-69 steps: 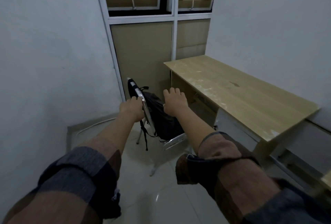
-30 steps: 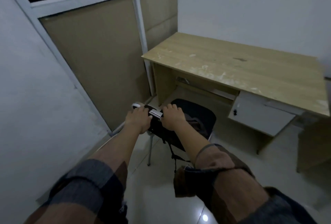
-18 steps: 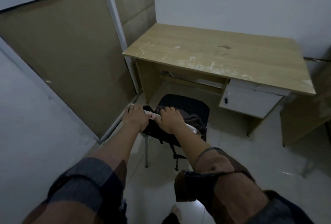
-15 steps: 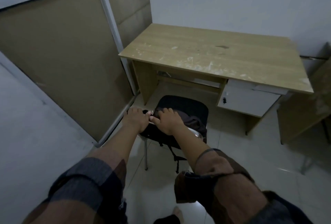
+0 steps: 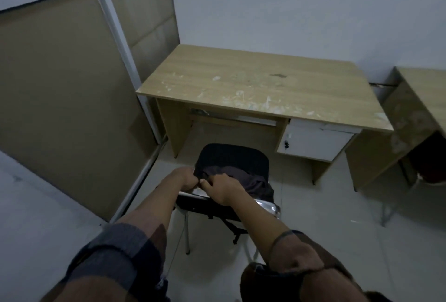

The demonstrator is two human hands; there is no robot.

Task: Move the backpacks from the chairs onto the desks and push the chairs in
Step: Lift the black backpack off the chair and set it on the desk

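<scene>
A dark backpack lies on a black chair with a chrome back rail, a short way in front of a light wooden desk. My left hand and my right hand are close together just above the back rail. Both have their fingers curled into the top of the backpack. The backpack's straps hang down behind the chair back. Nothing lies on the desk's scuffed top.
A brown partition with a white frame stands to the left of the desk. The desk has a white drawer unit under its right side. A second desk stands at the right edge, with something dark red under it.
The chair has turned from side-on to facing the desk. My hands have shifted from the chair's back rail onto the top of the backpack.
</scene>
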